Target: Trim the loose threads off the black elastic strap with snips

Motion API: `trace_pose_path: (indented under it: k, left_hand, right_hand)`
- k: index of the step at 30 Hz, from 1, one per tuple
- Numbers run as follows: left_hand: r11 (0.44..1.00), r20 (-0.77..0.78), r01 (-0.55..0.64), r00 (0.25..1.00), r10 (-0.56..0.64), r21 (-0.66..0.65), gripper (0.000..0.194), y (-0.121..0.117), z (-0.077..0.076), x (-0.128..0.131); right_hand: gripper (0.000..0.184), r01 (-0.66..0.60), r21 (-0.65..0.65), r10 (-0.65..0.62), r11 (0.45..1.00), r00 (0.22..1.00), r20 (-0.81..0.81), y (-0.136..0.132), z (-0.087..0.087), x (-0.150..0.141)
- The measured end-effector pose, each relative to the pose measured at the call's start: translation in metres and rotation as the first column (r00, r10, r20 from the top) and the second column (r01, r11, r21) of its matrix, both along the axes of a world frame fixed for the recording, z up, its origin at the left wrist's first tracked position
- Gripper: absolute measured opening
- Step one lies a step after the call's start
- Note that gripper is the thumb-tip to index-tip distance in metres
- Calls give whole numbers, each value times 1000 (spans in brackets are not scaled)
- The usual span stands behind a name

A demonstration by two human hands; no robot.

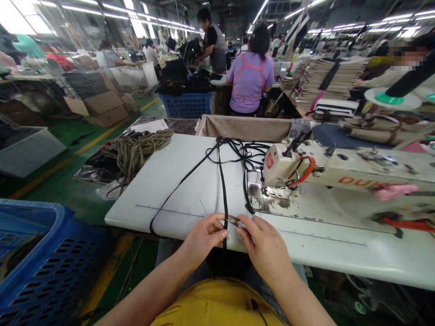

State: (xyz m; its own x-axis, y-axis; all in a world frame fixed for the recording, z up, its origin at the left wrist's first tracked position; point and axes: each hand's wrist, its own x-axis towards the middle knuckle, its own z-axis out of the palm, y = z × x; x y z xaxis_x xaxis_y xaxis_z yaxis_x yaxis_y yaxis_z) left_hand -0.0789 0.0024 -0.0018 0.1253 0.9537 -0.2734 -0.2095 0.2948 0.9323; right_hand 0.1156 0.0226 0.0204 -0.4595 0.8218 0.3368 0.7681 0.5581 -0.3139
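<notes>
A long black strap (222, 181) runs from a tangle at the far side of the white sewing table (190, 181) down to the near edge. My left hand (204, 237) pinches the strap at the table's front edge. My right hand (263, 244) is closed on a small metal tool, perhaps snips (234, 221), whose tip meets the strap between my hands. A white sewing machine (306, 170) stands just right of and beyond my right hand.
A blue plastic crate (44, 262) stands at my lower left. A heap of tan cord (137, 149) lies on a side surface left of the table. A person in a purple shirt (250, 77) sits ahead, back turned. Stacked fabric pieces (331, 77) are far right.
</notes>
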Motion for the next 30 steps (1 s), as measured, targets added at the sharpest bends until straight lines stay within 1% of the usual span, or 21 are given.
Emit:
trace_pose_path:
  k: [7,12,14,16,19,23,27,30]
  left_hand:
    - [1000,-11,17,1000,-17,0,42,0,5,0]
    - [999,-43,44,998,-43,23,40,0,15,1]
    - [998,-46,49,998,-47,35,39,0,19,2]
    - [999,-62,31,998,-29,35,38,0,21,2]
    - [999,-85,3,996,0,38,36,0,20,0]
    - [999,-54,43,998,-41,31,30,-1,17,-3]
    - [998,-43,63,997,-62,14,29,-2,16,-4]
    - [999,-98,50,994,-48,20,30,-1,18,-4]
  right_hand:
    - [24,-9,58,7,998,999,41,-1,0,0]
    - [27,-16,138,1,990,994,112,-2,0,1]
    - [27,-18,151,1,988,993,118,-2,1,1]
    - [27,-27,130,16,991,996,88,-2,1,1]
    - [26,-61,47,62,997,998,-13,-1,1,2]
    - [26,-118,-19,114,993,985,-128,4,-2,5]
    - [23,-150,-31,142,988,975,-170,7,-5,7]
    - [23,-132,-32,126,991,980,-151,7,-7,5]
